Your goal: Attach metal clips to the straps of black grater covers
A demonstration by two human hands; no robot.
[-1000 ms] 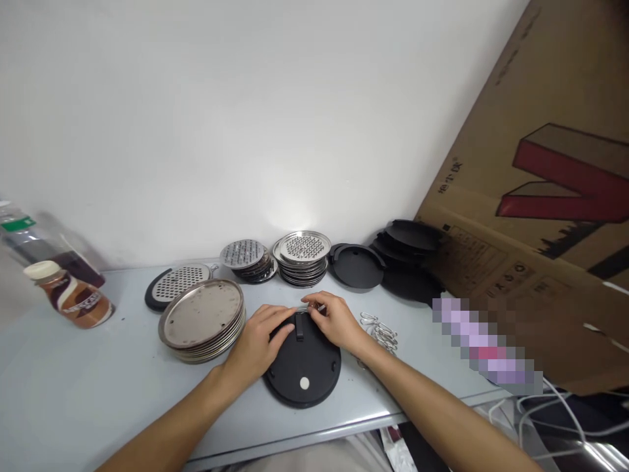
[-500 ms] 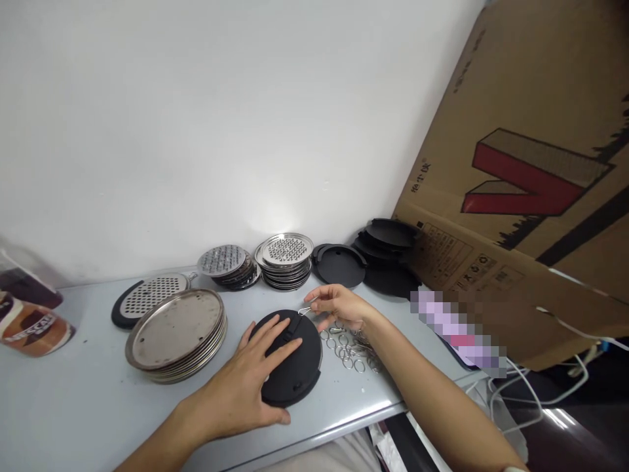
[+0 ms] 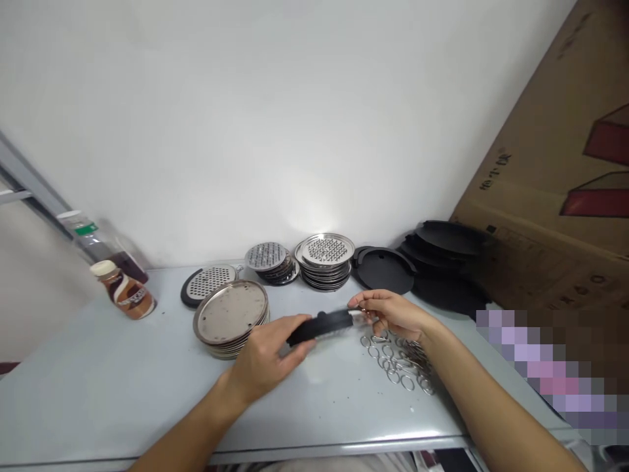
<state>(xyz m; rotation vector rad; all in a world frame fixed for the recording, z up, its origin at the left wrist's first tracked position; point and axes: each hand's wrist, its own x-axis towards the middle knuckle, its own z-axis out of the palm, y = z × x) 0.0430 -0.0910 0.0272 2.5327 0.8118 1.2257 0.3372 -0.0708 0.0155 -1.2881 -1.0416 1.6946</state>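
My left hand (image 3: 275, 351) grips the left edge of a round black disc (image 3: 322, 328), thumb below and fingers above. The disc is tilted nearly edge-on and looks lifted off the table. At its right end, the closed fingers of my right hand (image 3: 388, 311) pinch a small wire piece, blurred and partly hidden. Just below that hand lie several loose metal rings (image 3: 393, 367). Behind my left hand stands a stack of round metal plates (image 3: 230, 311).
Along the wall stand a black-rimmed round grater (image 3: 211, 282), two stacks of perforated metal discs (image 3: 265, 257) (image 3: 327, 251) and black round trays (image 3: 386, 270) (image 3: 452, 239). Two bottles (image 3: 130, 295) (image 3: 105, 246) are at left. A large cardboard box (image 3: 531, 229) leans at right.
The black disc has gone from lying flat to being tilted edge-on, and my left hand has changed from resting on top to gripping its edge. The view has shifted left.
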